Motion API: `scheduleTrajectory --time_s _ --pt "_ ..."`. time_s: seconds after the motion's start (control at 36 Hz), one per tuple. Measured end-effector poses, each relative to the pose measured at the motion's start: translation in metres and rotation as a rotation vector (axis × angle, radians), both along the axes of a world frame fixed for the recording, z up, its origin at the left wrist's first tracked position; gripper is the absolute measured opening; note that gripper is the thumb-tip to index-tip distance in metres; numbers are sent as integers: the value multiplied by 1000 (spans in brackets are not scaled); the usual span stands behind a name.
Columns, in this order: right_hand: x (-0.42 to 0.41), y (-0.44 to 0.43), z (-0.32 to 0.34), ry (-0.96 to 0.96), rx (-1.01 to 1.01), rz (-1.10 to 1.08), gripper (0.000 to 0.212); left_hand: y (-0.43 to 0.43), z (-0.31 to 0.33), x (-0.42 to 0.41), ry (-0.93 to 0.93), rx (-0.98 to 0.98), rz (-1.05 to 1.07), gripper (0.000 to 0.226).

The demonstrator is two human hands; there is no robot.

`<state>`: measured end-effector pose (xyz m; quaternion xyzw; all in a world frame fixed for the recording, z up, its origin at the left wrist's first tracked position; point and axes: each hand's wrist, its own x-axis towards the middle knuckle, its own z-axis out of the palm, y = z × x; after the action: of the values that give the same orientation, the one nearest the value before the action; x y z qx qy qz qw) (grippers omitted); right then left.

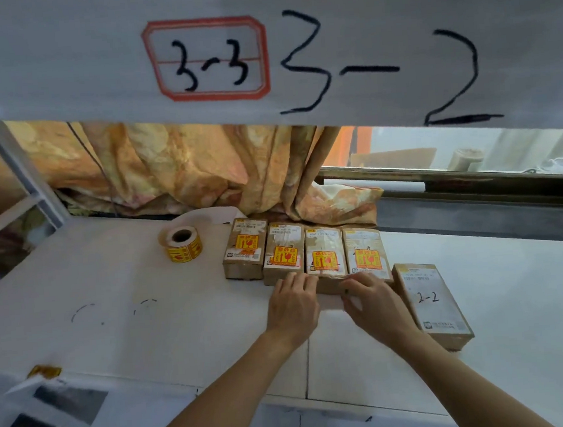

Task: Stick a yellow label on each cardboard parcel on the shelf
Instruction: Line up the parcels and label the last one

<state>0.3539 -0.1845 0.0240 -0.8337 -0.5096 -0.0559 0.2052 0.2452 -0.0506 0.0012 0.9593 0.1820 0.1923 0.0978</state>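
Several small cardboard parcels stand side by side on the white shelf. The leftmost parcel, the second parcel, the third parcel and the fourth parcel each carry a yellow label with red print. A fifth parcel, marked "2-2", lies apart at the right and shows no yellow label. My left hand touches the front edges of the second and third parcels with straight fingers. My right hand rests its fingers on the front of the fourth parcel. A roll of yellow labels stands left of the row.
The shelf board above hangs low and bears the marks "3-3" and "3-2". An orange patterned curtain drapes behind the parcels. A window rail runs at the back right. A loose yellow scrap lies at the shelf's front left.
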Motion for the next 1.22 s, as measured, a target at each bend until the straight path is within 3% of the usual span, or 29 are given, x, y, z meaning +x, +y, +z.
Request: scheduleTrajectory --time_s 0.22,0.64,0.83,1.22 --pt "-50 50 7 -23 -26 120 23 40 0 -64 11 34 180 30" --pt "-164 170 -9 50 -64 448 22 114 -7 -229 24 36 549 37" --pt "-225 215 -11 40 -106 560 23 137 -11 -297 64 -60 725 33" --pt "-308 280 -26 123 -227 715 23 174 -37 -374 12 -117 908 38"
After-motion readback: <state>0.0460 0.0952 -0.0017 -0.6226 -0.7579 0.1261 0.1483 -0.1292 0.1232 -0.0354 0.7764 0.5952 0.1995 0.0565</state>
